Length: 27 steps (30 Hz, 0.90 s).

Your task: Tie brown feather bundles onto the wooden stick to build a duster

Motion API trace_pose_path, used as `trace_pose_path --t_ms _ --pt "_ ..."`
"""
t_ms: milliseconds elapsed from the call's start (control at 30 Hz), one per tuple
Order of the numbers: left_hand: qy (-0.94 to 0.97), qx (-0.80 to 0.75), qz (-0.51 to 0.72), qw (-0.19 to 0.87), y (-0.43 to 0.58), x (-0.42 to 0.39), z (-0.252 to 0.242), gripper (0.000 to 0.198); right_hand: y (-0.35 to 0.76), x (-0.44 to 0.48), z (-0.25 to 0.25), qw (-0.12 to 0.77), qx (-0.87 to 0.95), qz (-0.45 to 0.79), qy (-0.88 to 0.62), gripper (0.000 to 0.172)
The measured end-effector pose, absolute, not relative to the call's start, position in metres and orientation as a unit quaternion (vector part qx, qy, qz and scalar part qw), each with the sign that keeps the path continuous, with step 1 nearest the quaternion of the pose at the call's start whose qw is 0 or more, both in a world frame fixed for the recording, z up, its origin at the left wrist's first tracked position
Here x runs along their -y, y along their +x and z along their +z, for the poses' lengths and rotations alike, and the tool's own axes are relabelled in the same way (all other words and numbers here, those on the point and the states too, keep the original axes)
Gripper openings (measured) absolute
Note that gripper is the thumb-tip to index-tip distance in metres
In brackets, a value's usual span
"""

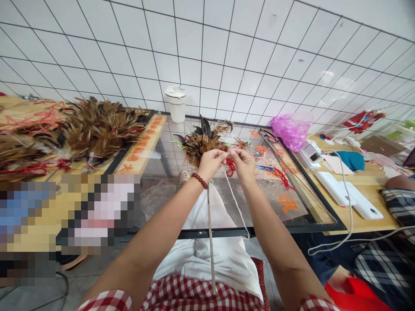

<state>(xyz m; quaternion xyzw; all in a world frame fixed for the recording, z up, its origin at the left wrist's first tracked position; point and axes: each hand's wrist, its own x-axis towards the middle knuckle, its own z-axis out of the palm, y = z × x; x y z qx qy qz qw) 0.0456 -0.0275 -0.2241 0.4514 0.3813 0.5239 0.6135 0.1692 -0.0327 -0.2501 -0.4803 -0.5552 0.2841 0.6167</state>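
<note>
Both hands meet over the glass tabletop [175, 172], fingertips almost touching. My left hand [211, 163], with a beaded bracelet on the wrist, is closed in a pinch. A thin stick [210, 237] runs from under it down toward my lap, and a bunch of brown and black feathers [201, 141] lies just beyond it. My right hand [243, 165] is also pinched closed. From between the fingertips a white cord [234, 199] hangs past the table's front edge; the gripped end is hidden. Red cord [230, 167] lies looped behind the hands.
A large feather pile [94, 125] covers the left table. A white lidded cup [177, 104] stands by the tiled wall. Toward the right are glasses [268, 136], a purple plastic bag [292, 129], a white power bank [348, 194] and a cable [350, 216]. Another person's plaid clothing shows far right.
</note>
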Motion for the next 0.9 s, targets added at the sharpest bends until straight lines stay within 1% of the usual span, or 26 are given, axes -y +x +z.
trace_pose_path --t_ms 67,133,200,233,333,433,500,567,667,733,833,900 --pt "0.452 -0.388 0.525 0.608 0.046 0.027 -0.225 0.016 0.173 0.031 -0.25 0.607 0.564 0.283 -0.483 0.031" --pt "0.446 -0.391 0.521 0.614 0.046 0.026 -0.225 0.019 0.177 0.032 -0.247 0.597 0.591 0.253 -0.479 0.037" --pt "0.44 -0.393 0.519 0.619 0.046 0.025 -0.225 0.02 0.181 0.036 -0.243 0.568 0.655 0.166 -0.47 0.041" --pt "0.44 -0.394 0.52 0.617 0.046 0.024 -0.225 0.02 0.183 0.037 -0.241 0.538 0.696 0.109 -0.463 0.041" --pt "0.452 -0.395 0.52 0.608 0.046 0.022 -0.229 0.017 0.188 0.041 -0.239 0.432 0.779 -0.027 -0.453 0.037" --pt "0.464 -0.397 0.516 0.601 0.046 0.021 -0.232 0.015 0.19 0.041 -0.242 0.385 0.78 -0.083 -0.487 0.027" --pt "0.455 -0.394 0.518 0.608 0.045 0.021 -0.231 0.01 0.189 0.04 -0.244 0.387 0.762 -0.088 -0.512 0.024" --pt "0.44 -0.376 0.524 0.625 0.042 0.021 -0.229 0.007 0.186 0.04 -0.244 0.409 0.741 -0.058 -0.529 0.023" --pt "0.453 -0.351 0.51 0.642 0.036 0.02 -0.226 0.013 0.181 0.04 -0.242 0.446 0.708 0.034 -0.546 0.02" --pt "0.502 -0.361 0.48 0.622 0.033 0.018 -0.227 0.017 0.179 0.04 -0.241 0.462 0.686 0.084 -0.556 0.02" --pt "0.562 -0.392 0.455 0.568 0.03 0.015 -0.23 0.027 0.177 0.04 -0.241 0.477 0.677 0.11 -0.55 0.02" --pt "0.557 -0.419 0.459 0.551 0.03 0.014 -0.231 0.034 0.176 0.04 -0.241 0.479 0.697 0.109 -0.523 0.019"
